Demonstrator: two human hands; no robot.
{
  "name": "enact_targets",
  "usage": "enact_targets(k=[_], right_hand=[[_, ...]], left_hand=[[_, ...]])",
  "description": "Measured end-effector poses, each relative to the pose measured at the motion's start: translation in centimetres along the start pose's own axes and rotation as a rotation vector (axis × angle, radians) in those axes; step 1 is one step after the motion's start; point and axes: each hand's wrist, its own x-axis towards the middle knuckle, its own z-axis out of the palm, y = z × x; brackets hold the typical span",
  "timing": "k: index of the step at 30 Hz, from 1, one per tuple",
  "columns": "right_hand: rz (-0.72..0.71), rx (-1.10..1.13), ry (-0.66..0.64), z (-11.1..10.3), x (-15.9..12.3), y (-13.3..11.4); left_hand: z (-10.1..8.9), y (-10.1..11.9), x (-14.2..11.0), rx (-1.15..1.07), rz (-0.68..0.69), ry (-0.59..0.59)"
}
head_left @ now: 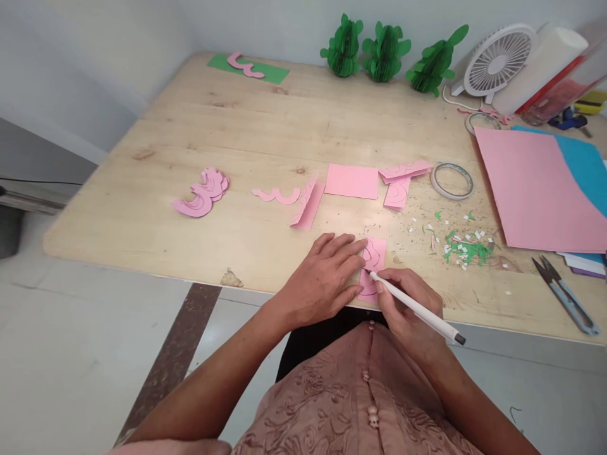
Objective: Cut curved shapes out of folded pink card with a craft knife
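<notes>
My right hand (411,303) is closed around a white pen (422,311), its tip on a small pink paper piece (377,249) at the table's front edge. Dark curved lines are drawn on that paper. My left hand (327,272) lies flat with its fingers apart, the fingertips on the paper's left edge. Just beyond are a plain pink rectangle (351,181), a folded pink piece (308,205) and more folded pieces with drawn curves (399,191). A wavy pink cutout (277,196) lies next to the folded piece, and a stack of similar cutouts (202,193) is farther left.
Thread snips (564,294) and large pink sheets (540,189) lie at the right, near a tape roll (452,181) and green and white scraps (467,248). Green paper figures (386,54) and a white fan (500,61) stand along the wall. A green strip (270,72) lies far left.
</notes>
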Motion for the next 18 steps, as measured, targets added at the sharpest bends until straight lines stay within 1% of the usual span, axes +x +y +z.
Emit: enact_targets(k=[18], right_hand=[[0.013,-0.01,-0.003,-0.34,-0.23,0.0]], left_hand=[[-0.24,0.13,0.11,-0.004,-0.006,0.001]])
